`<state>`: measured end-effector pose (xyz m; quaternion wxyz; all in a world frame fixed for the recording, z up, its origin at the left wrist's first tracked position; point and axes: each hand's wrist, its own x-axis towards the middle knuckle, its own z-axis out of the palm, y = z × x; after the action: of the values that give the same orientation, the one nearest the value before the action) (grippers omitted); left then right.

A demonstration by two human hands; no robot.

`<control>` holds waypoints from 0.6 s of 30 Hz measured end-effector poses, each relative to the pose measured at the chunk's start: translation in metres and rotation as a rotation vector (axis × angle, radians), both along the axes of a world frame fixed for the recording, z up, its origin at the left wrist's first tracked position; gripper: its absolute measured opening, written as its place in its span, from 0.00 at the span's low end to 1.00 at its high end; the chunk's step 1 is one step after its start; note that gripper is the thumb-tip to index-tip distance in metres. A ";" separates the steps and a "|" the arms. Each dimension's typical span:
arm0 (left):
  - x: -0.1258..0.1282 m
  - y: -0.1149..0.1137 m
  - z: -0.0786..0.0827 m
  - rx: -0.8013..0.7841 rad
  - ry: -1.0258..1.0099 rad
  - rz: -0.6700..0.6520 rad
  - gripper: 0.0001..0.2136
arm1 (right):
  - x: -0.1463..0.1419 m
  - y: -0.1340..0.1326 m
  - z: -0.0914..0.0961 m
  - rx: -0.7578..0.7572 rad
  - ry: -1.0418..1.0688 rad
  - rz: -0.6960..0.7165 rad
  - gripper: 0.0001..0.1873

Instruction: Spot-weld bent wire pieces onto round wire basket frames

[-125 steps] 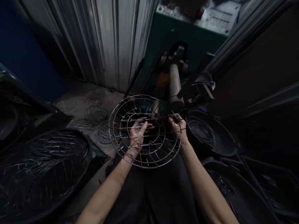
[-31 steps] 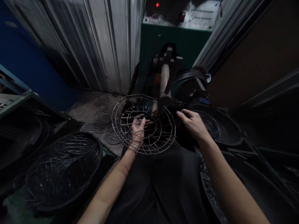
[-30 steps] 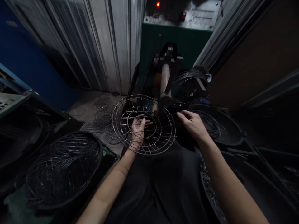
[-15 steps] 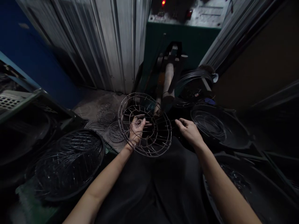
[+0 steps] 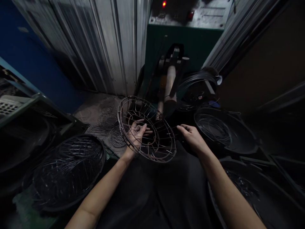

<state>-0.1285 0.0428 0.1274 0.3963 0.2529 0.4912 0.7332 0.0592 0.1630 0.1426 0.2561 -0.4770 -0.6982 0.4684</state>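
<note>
A round wire basket (image 5: pixel 152 157), with two rings joined by short cross wires, hangs tilted in front of me. My left hand (image 5: pixel 137 135) reaches in among its wires and holds it up, the thumb bent over and some fingers partly spread. To the right of the basket rim, my right hand (image 5: pixel 189 133) is closed in a pinch on what looks like a thin wire, its fingertips close to the rim. Just behind the basket is the round arm (image 5: pixel 170 84) of a green machine (image 5: pixel 157 41).
Tubs of wire parts stand on both sides: a black tub (image 5: pixel 103 152) at left, another tub (image 5: pixel 243 140) at right. Loose wire rings (image 5: pixel 107 119) lie on the floor. A wire coil (image 5: pixel 197 78) is beside the machine, whose panel (image 5: pixel 209 16) has a red light.
The basket has tilted more and shifted slightly left and down with my left hand. My right hand has moved a little left and down, still pinched.
</note>
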 end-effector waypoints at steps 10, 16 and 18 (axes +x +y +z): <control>-0.028 -0.031 0.005 -0.072 0.254 -0.125 0.25 | -0.003 -0.046 -0.043 -0.451 0.138 0.063 0.21; -0.002 -0.060 -0.022 -0.249 0.100 -0.140 0.22 | 0.027 -0.107 -0.065 -0.323 0.011 0.031 0.19; 0.014 -0.066 -0.041 -0.314 -0.024 -0.132 0.23 | 0.050 -0.128 -0.061 -0.089 -0.112 -0.046 0.18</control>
<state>-0.1144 -0.0235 0.0863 0.4841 0.2109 0.5771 0.6230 0.1089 0.0354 0.0815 0.2057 -0.5293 -0.6789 0.4654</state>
